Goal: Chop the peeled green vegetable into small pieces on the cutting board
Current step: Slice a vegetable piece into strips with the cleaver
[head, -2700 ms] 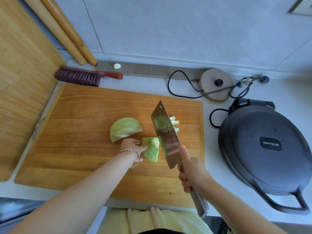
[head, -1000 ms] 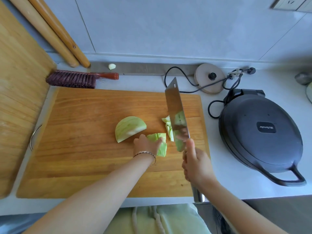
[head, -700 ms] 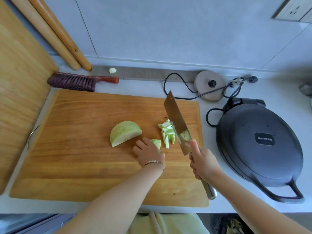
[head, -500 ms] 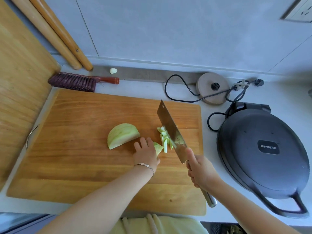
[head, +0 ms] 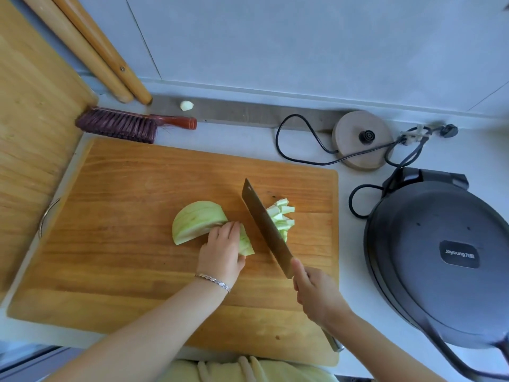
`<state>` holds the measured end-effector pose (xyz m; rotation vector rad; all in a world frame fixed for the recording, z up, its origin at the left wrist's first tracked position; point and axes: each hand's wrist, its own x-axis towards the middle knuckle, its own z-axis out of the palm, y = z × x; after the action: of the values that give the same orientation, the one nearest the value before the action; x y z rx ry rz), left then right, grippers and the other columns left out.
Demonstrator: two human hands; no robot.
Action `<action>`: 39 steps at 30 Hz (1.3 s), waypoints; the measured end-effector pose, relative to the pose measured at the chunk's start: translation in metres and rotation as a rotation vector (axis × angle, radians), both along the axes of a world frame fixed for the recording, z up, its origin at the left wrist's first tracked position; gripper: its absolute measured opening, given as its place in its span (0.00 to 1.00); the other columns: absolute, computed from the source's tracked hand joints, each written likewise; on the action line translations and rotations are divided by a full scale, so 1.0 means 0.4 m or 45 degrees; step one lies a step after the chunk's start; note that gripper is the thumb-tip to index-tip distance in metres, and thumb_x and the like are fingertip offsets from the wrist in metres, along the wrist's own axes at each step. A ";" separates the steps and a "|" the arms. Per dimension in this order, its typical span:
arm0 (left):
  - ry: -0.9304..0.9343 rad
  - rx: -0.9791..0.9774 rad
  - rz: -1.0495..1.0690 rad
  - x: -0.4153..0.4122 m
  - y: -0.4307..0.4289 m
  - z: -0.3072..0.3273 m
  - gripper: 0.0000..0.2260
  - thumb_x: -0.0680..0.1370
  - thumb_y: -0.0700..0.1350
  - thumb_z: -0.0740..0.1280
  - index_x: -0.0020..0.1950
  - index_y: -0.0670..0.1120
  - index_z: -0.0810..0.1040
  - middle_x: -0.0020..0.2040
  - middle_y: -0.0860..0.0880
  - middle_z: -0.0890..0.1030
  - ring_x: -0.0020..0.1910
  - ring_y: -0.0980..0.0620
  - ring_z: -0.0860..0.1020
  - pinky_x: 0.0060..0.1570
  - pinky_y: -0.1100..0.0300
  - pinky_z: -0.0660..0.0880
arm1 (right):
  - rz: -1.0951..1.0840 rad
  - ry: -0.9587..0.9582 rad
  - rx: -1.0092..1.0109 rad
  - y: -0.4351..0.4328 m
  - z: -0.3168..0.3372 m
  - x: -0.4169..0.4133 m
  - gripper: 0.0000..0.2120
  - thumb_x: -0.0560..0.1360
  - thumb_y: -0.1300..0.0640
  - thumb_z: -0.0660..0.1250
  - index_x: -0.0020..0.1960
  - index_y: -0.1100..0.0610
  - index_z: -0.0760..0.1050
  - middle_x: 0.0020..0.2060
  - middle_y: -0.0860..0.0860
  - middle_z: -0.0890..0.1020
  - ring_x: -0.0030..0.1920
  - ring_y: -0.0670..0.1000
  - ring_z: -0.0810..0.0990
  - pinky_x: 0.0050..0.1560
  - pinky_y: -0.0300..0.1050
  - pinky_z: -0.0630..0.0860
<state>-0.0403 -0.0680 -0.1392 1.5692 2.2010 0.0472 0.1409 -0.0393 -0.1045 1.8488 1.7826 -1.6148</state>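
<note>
Largest first: cutting board (head: 124,244), broad wood with long straight grain, flat on the counter; all the vegetable lies right of its centre. Next, uncut half (head: 197,221): domed, pale green, faintly streaked, flat face down. Then cleaver (head: 264,227), rectangular steel; since half a second ago it has pushed the cut pieces rightward, clearing room. The right hand (head: 316,293) has its fingers wrapped round the handle. The left hand (head: 223,249) has moved onto the small wedge (head: 246,242), fingers straight, pressing it against the half; judged steadied for further cuts. Smallest: strips (head: 283,216), short, square-ended, heaped right of the blade.
</note>
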 end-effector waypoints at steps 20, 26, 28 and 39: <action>-0.130 0.024 0.024 0.034 0.023 -0.001 0.29 0.74 0.54 0.65 0.72 0.48 0.59 0.72 0.51 0.61 0.70 0.52 0.61 0.60 0.58 0.71 | -0.101 0.094 0.022 0.018 0.101 -0.025 0.27 0.72 0.33 0.49 0.34 0.57 0.62 0.20 0.45 0.63 0.19 0.44 0.60 0.24 0.39 0.60; -0.177 0.065 0.060 0.029 0.015 0.000 0.26 0.75 0.53 0.64 0.71 0.48 0.63 0.70 0.52 0.66 0.69 0.53 0.63 0.63 0.60 0.66 | -0.038 0.026 0.032 -0.003 0.102 -0.040 0.35 0.59 0.25 0.43 0.36 0.58 0.63 0.26 0.51 0.65 0.24 0.49 0.61 0.28 0.42 0.61; -0.181 0.067 0.055 0.026 0.013 0.001 0.26 0.76 0.53 0.64 0.71 0.48 0.62 0.71 0.52 0.66 0.70 0.54 0.63 0.64 0.60 0.66 | -0.035 0.016 0.034 -0.007 0.101 -0.043 0.34 0.59 0.25 0.42 0.35 0.57 0.63 0.26 0.51 0.65 0.25 0.49 0.61 0.30 0.44 0.62; -0.187 0.061 0.076 0.030 0.020 0.013 0.21 0.77 0.50 0.63 0.68 0.48 0.66 0.71 0.53 0.67 0.68 0.53 0.67 0.59 0.58 0.70 | -0.031 -0.021 0.034 -0.017 0.101 -0.062 0.29 0.72 0.32 0.46 0.36 0.57 0.64 0.27 0.51 0.66 0.25 0.48 0.63 0.30 0.45 0.64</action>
<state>-0.0281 -0.0602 -0.1339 1.4748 2.1458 0.2274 0.1161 -0.0459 -0.0641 1.8965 1.7904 -1.5864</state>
